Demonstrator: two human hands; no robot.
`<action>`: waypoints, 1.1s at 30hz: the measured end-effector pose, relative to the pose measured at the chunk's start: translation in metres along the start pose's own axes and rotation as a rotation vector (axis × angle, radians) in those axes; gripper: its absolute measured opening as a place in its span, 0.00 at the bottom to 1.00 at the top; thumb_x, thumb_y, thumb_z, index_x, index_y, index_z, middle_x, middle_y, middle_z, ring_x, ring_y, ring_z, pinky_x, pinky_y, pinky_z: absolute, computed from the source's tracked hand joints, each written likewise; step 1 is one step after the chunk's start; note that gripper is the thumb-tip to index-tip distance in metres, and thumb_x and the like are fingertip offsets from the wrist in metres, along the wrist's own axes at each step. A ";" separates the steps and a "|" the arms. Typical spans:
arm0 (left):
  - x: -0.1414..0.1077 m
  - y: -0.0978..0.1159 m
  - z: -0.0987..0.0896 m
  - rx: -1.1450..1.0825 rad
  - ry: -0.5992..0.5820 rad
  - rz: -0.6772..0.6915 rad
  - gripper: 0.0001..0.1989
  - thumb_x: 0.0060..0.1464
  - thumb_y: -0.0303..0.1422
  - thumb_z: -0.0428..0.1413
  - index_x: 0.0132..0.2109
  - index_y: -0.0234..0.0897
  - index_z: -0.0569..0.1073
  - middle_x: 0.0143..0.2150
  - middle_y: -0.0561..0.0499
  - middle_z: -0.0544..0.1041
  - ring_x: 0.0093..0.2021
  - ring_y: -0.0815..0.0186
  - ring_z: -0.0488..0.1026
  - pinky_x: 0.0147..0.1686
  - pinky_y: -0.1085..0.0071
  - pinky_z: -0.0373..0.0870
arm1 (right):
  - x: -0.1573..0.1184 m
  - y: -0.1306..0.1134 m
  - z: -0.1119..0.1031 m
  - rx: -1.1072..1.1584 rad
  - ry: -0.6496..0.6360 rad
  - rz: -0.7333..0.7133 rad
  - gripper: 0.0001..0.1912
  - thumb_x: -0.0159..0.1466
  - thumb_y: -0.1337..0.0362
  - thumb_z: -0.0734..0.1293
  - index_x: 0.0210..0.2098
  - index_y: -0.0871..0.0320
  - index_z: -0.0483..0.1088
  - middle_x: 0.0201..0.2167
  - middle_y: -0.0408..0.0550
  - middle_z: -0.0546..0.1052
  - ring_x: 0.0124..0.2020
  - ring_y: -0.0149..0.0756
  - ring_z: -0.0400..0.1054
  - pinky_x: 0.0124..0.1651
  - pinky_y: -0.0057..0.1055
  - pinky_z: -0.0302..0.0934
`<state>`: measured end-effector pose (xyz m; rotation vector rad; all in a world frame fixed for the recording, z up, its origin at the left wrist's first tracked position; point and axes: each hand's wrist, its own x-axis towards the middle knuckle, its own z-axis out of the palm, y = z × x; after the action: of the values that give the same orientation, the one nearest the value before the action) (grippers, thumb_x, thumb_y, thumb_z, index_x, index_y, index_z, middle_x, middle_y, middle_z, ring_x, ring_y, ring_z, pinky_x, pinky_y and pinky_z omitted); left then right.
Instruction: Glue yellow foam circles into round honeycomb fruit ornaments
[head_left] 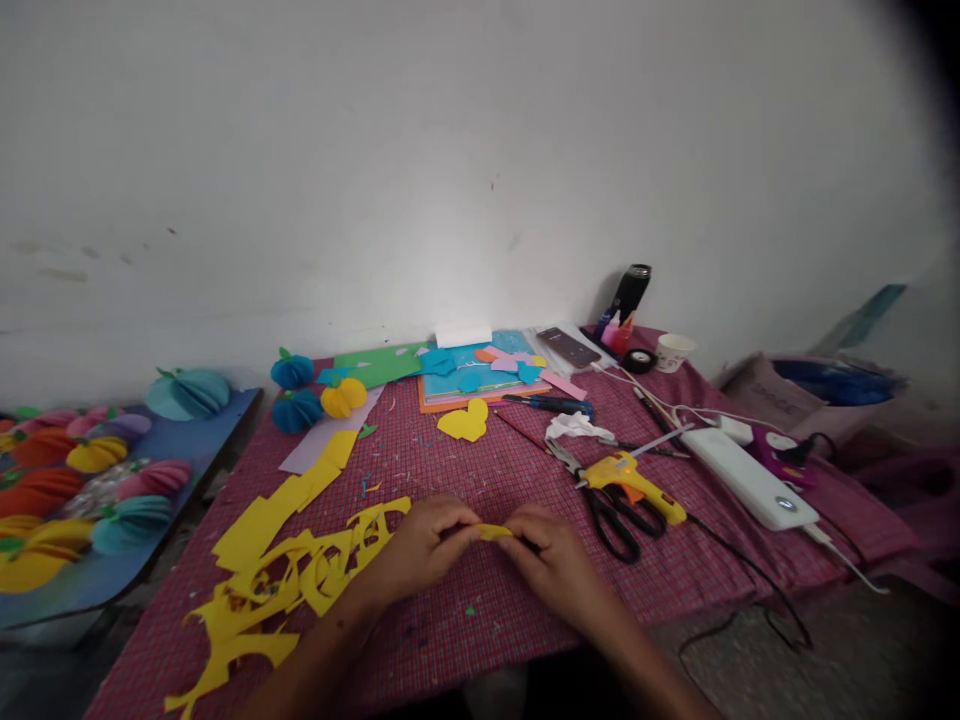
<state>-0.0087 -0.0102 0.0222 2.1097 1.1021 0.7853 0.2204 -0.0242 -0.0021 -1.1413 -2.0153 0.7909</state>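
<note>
Between my two hands is a small yellow paper piece [494,532], seen nearly edge-on over the front of the table. My left hand [429,545] pinches its left end, and my right hand [551,560] pinches the right end. Whether it is one layer or folded, I cannot tell. Yellow paper scraps [262,590] with cut-out holes lie beside my left forearm. Beyond my hands rest several yellow paper cut-outs [463,421]. Right of my right hand are black-handled scissors [616,520] and a yellow glue gun [634,484].
A checked red cloth [420,650] covers the table. Paper pumpkins [343,398] stand at the back left, more on a blue board [217,425]. A phone [568,347], a white power bank [750,480], a paper cup [673,352] and a dark bottle [631,290] occupy the right.
</note>
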 end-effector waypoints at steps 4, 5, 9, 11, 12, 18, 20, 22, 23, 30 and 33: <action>-0.002 -0.006 0.002 0.076 0.013 0.028 0.05 0.64 0.34 0.58 0.43 0.42 0.79 0.41 0.53 0.80 0.44 0.65 0.75 0.48 0.67 0.68 | -0.001 -0.001 0.004 -0.064 0.041 0.010 0.04 0.68 0.68 0.68 0.41 0.55 0.77 0.39 0.47 0.76 0.43 0.39 0.71 0.47 0.33 0.62; -0.002 -0.007 0.003 0.094 0.010 0.031 0.04 0.64 0.34 0.59 0.43 0.43 0.79 0.41 0.53 0.80 0.44 0.64 0.75 0.48 0.67 0.68 | -0.001 -0.002 0.004 -0.080 0.041 0.013 0.05 0.67 0.68 0.69 0.41 0.55 0.77 0.40 0.48 0.76 0.43 0.39 0.71 0.48 0.34 0.62; -0.003 -0.009 0.005 0.114 -0.003 0.053 0.04 0.65 0.33 0.58 0.43 0.42 0.78 0.41 0.54 0.80 0.44 0.65 0.75 0.47 0.68 0.67 | 0.000 -0.001 0.006 -0.091 0.037 -0.006 0.06 0.69 0.69 0.67 0.39 0.55 0.77 0.39 0.47 0.77 0.42 0.38 0.71 0.47 0.33 0.63; -0.002 -0.011 0.006 0.111 -0.003 0.063 0.06 0.66 0.32 0.56 0.42 0.42 0.78 0.39 0.54 0.80 0.42 0.66 0.75 0.47 0.69 0.66 | 0.001 0.001 0.006 -0.074 0.041 -0.015 0.08 0.70 0.69 0.66 0.36 0.55 0.77 0.36 0.46 0.77 0.40 0.36 0.71 0.44 0.31 0.62; -0.001 -0.012 0.007 0.112 -0.005 0.065 0.06 0.66 0.32 0.56 0.41 0.41 0.78 0.39 0.54 0.80 0.41 0.67 0.75 0.46 0.69 0.66 | 0.001 0.002 0.007 -0.068 0.042 -0.015 0.09 0.70 0.69 0.66 0.36 0.55 0.77 0.35 0.45 0.77 0.39 0.36 0.71 0.43 0.31 0.62; -0.001 -0.012 0.008 0.093 -0.003 0.034 0.08 0.66 0.32 0.55 0.38 0.40 0.78 0.36 0.54 0.79 0.39 0.67 0.75 0.43 0.70 0.66 | 0.000 0.002 0.006 -0.062 0.040 -0.004 0.10 0.70 0.70 0.65 0.34 0.56 0.75 0.34 0.44 0.76 0.37 0.35 0.71 0.42 0.31 0.61; 0.000 -0.008 0.006 0.065 0.004 -0.002 0.07 0.66 0.32 0.56 0.39 0.40 0.78 0.37 0.54 0.80 0.40 0.67 0.75 0.44 0.70 0.66 | 0.000 0.000 0.004 -0.052 0.032 -0.003 0.08 0.70 0.69 0.65 0.37 0.55 0.76 0.35 0.44 0.77 0.39 0.36 0.71 0.43 0.31 0.62; 0.001 -0.004 0.005 0.038 0.013 -0.041 0.06 0.65 0.31 0.57 0.40 0.41 0.79 0.39 0.55 0.81 0.41 0.67 0.76 0.45 0.70 0.67 | -0.001 -0.001 0.003 -0.039 0.024 -0.001 0.07 0.70 0.67 0.65 0.40 0.54 0.77 0.37 0.45 0.78 0.40 0.37 0.71 0.45 0.32 0.62; 0.001 -0.002 0.004 0.026 0.013 -0.057 0.06 0.64 0.31 0.57 0.41 0.41 0.79 0.39 0.55 0.81 0.41 0.67 0.76 0.45 0.70 0.67 | -0.001 -0.001 0.002 -0.029 0.024 0.004 0.07 0.70 0.67 0.65 0.41 0.54 0.77 0.37 0.45 0.78 0.41 0.37 0.72 0.45 0.32 0.63; 0.001 -0.007 0.007 0.067 0.049 -0.025 0.08 0.64 0.31 0.56 0.48 0.44 0.79 0.44 0.54 0.82 0.45 0.65 0.77 0.49 0.68 0.70 | -0.001 0.006 0.007 0.027 0.114 0.076 0.12 0.68 0.69 0.64 0.48 0.53 0.75 0.45 0.48 0.81 0.45 0.41 0.75 0.50 0.37 0.66; -0.001 -0.012 0.006 0.124 0.097 0.028 0.11 0.64 0.31 0.57 0.52 0.45 0.77 0.50 0.51 0.80 0.52 0.62 0.75 0.55 0.64 0.70 | -0.002 0.007 0.009 -0.028 0.224 0.077 0.17 0.67 0.67 0.66 0.55 0.53 0.71 0.49 0.51 0.79 0.46 0.43 0.74 0.51 0.41 0.68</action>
<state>-0.0100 -0.0069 0.0092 2.2140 1.2024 0.8601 0.2173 -0.0244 -0.0134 -1.2713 -1.8116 0.6432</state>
